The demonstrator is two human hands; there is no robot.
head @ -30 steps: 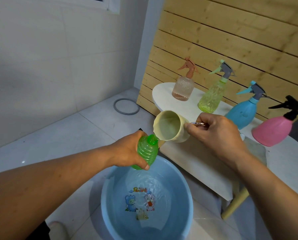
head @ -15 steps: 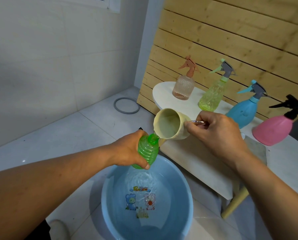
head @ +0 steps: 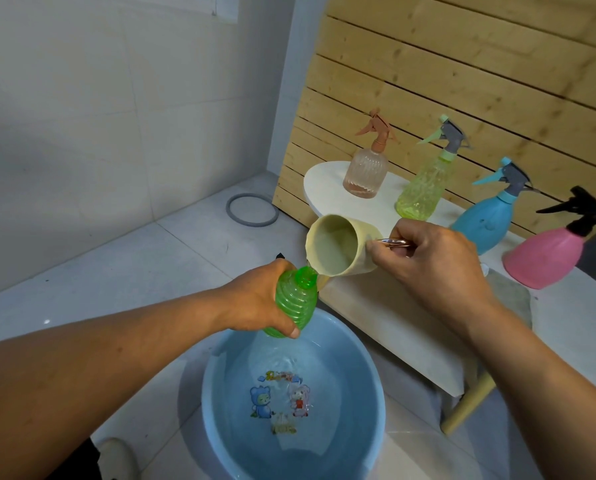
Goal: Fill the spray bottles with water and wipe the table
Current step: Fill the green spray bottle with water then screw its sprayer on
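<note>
Now the right hand [head: 435, 268], gripping the handle, has tipped the cream cup [head: 341, 245] further; its lip touches the green bottle [head: 294, 301] held in the left hand [head: 255, 303] above the blue basin [head: 372, 386].

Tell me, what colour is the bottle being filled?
Green, see-through with ridges: the bottle in the left hand, head view.

Green bottle [head: 294, 303] base hidden by left hand [head: 255, 303]; basin [head: 210, 393] near rim cut off by frame.
</note>
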